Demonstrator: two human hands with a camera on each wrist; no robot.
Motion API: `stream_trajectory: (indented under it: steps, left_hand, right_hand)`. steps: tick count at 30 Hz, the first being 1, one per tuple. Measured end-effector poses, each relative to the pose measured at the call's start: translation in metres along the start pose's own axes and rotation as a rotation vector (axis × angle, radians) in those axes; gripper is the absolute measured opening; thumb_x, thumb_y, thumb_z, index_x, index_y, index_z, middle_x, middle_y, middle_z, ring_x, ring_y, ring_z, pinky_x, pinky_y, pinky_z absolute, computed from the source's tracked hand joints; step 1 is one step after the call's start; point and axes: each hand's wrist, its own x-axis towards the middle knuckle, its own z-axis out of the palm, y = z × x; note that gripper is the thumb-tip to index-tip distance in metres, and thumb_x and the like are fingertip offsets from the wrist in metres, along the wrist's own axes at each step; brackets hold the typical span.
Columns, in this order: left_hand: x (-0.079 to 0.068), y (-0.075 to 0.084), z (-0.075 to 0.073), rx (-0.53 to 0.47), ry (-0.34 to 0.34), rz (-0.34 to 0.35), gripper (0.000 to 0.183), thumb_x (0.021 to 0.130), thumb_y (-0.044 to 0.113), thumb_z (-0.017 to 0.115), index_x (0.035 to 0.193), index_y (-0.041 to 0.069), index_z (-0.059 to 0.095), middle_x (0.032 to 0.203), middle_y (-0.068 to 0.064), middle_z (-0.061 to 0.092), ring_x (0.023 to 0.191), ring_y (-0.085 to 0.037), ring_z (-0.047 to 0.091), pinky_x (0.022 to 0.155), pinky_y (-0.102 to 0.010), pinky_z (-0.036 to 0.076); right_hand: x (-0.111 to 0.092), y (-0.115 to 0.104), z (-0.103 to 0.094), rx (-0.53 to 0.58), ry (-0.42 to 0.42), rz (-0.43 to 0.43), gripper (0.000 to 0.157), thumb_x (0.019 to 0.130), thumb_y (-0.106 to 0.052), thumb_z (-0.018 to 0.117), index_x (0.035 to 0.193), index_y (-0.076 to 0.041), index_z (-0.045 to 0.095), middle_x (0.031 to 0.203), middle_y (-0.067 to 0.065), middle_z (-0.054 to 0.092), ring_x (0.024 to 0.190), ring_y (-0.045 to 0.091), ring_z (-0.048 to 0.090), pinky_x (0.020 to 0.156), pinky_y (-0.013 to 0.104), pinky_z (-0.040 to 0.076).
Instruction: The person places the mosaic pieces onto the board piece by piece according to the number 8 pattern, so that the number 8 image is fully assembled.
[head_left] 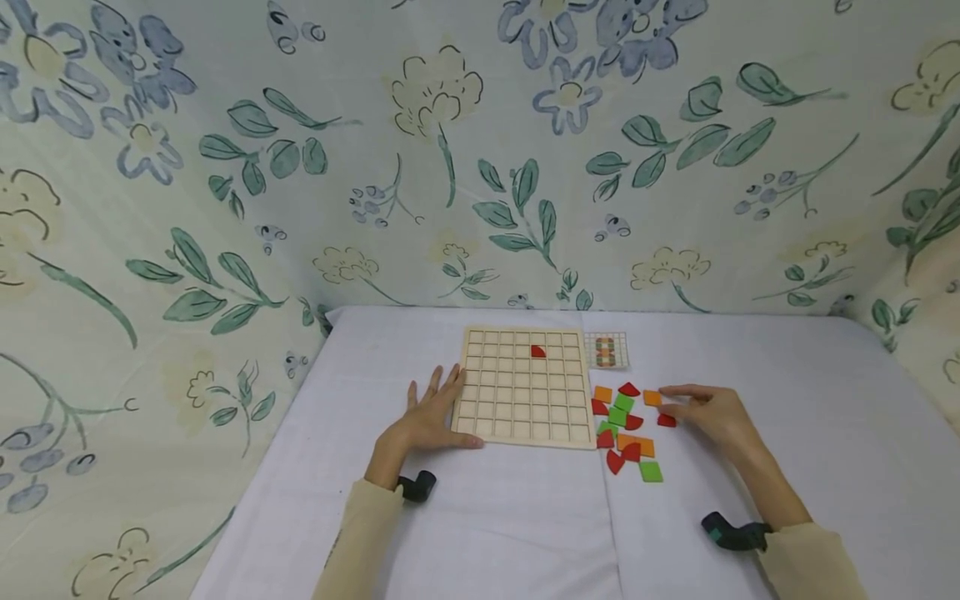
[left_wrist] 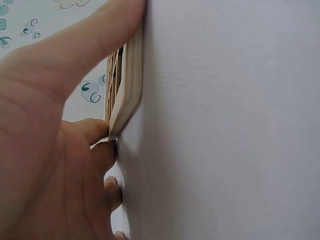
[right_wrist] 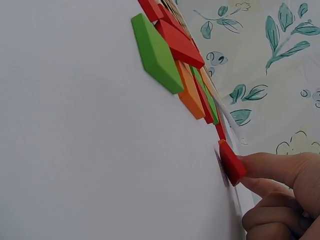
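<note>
A wooden grid board [head_left: 525,386] lies on the table with one red quarter-circle tile [head_left: 537,352] in an upper cell. My left hand [head_left: 431,421] rests against its near left corner, fingers spread along the left side and thumb [left_wrist: 100,32] along the near edge. To the right of the board, my right hand [head_left: 712,417] pinches an orange square tile [head_left: 652,398] between index finger and thumb. Just under the thumb is a red tile [right_wrist: 232,164]; whether it is also held I cannot tell. Several loose tiles, among them a green one [head_left: 651,472], lie between board and hand.
A small pattern card [head_left: 607,351] with a coloured design lies beside the board's far right corner. White cloth [head_left: 525,517] covers the table, and a flowered curtain [head_left: 480,167] hangs behind it. Dark cameras are strapped to both wrists.
</note>
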Motion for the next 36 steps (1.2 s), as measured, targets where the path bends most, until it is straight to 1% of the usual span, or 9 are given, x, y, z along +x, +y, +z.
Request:
stream_trajectory:
  steps: [3,5,8,14,16,18,22,30,36]
  left_hand:
    - [0.000,0.000,0.000,0.004,0.000,-0.002,0.126,0.078,0.061,0.083,0.168,0.017,0.006,0.177,-0.002,-0.002,0.163,-0.032,-0.013,0.125,-0.067,-0.015]
    - [0.000,-0.001,0.000,0.004,-0.001,-0.001,0.126,0.078,0.061,0.083,0.168,0.017,0.006,0.177,-0.002,-0.002,0.163,-0.032,-0.013,0.125,-0.067,-0.015]
    - [0.000,0.000,0.000,0.004,-0.003,0.003,0.126,0.079,0.061,0.083,0.168,0.016,0.006,0.177,-0.002,-0.002,0.163,-0.032,-0.013,0.125,-0.067,-0.015]
    - [0.000,0.001,-0.001,0.005,-0.002,0.004,0.126,0.079,0.061,0.083,0.168,0.015,0.007,0.177,-0.003,-0.002,0.163,-0.033,-0.012,0.125,-0.068,-0.014]
    - [0.000,0.002,-0.002,0.003,-0.001,0.001,0.126,0.078,0.060,0.084,0.168,0.015,0.007,0.177,-0.003,-0.002,0.163,-0.033,-0.012,0.125,-0.068,-0.014]
    - [0.000,0.002,-0.001,0.002,0.000,-0.002,0.126,0.078,0.060,0.084,0.168,0.015,0.007,0.177,-0.003,-0.001,0.163,-0.033,-0.012,0.125,-0.068,-0.014]
    - [-0.002,0.001,0.000,0.001,0.004,-0.009,0.126,0.078,0.059,0.084,0.168,0.015,0.008,0.177,-0.003,-0.001,0.163,-0.034,-0.011,0.125,-0.069,-0.013]
    - [-0.002,0.000,0.000,0.010,0.008,-0.010,0.125,0.078,0.060,0.084,0.168,0.015,0.008,0.177,-0.002,-0.001,0.163,-0.033,-0.011,0.126,-0.068,-0.014]
    - [0.000,0.000,0.002,0.011,-0.001,0.006,0.125,0.079,0.061,0.083,0.168,0.018,0.006,0.176,-0.001,-0.004,0.163,-0.031,-0.013,0.125,-0.068,-0.015]
  right_hand:
    - [0.001,-0.001,0.003,-0.008,0.002,-0.024,0.051,0.096,-0.033,0.072,0.135,-0.001,0.066,0.148,0.034,0.049,0.136,0.050,0.040,0.109,0.062,0.047]
    - [0.000,-0.003,0.004,-0.015,0.015,-0.035,0.050,0.095,-0.033,0.073,0.133,0.000,0.068,0.137,0.032,0.056,0.126,0.046,0.044,0.096,0.050,0.055]
    - [0.000,-0.004,0.005,-0.022,0.037,-0.036,0.049,0.094,-0.032,0.075,0.131,0.000,0.069,0.112,0.025,0.058,0.111,0.036,0.044,0.072,0.030,0.047]
    - [0.000,-0.003,0.007,-0.037,0.049,-0.078,0.044,0.095,-0.029,0.075,0.129,-0.001,0.070,0.128,0.029,0.058,0.113,0.038,0.045,0.068,0.019,0.042]
    - [0.001,-0.003,0.008,-0.043,0.051,-0.111,0.041,0.096,-0.027,0.074,0.127,-0.001,0.071,0.120,0.027,0.061,0.111,0.036,0.046,0.063,0.018,0.042]
    - [0.001,-0.004,0.008,-0.054,0.055,-0.143,0.038,0.096,-0.025,0.074,0.125,-0.001,0.072,0.096,0.020,0.060,0.098,0.031,0.048,0.056,0.019,0.040]
    - [0.002,-0.010,0.009,-0.061,0.065,-0.184,0.035,0.096,-0.023,0.073,0.124,-0.001,0.072,0.067,0.002,0.040,0.070,0.019,0.042,0.048,0.023,0.034]
    - [0.005,-0.047,0.019,-0.010,0.027,-0.184,0.041,0.094,-0.028,0.077,0.128,-0.005,0.072,0.064,0.000,0.032,0.060,0.018,0.036,0.046,0.027,0.030]
    - [0.019,-0.077,0.040,0.056,0.008,-0.222,0.041,0.092,-0.029,0.081,0.124,-0.005,0.075,0.063,-0.001,0.033,0.060,0.017,0.036,0.047,0.025,0.027]
